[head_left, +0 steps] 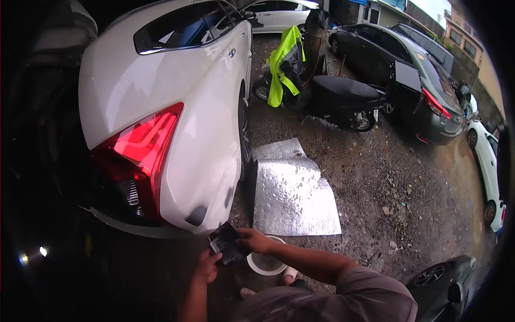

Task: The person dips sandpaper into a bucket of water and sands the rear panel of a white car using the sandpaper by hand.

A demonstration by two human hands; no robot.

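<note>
Both hands are on a dark, flat, rectangular sheet (227, 243), close to the rear corner of a white car (209, 107). My left hand (207, 266) grips its lower left edge, and my right hand (256, 241) pinches its right side with the fingers partly behind it. What the sheet is made of cannot be made out. Above my hands are a dark grey patch (197, 216) on the white bodywork and the red tail light (145, 145). Below my right hand a round white basin (266, 263) stands on the ground.
A silver reflective mat (292, 196) lies on the wet gravel beside the car. Behind it stands a black scooter (343, 96) with a yellow-green jacket (284, 64). A dark grey car (442, 126) is at the right, another dark car (440, 279) at the lower right.
</note>
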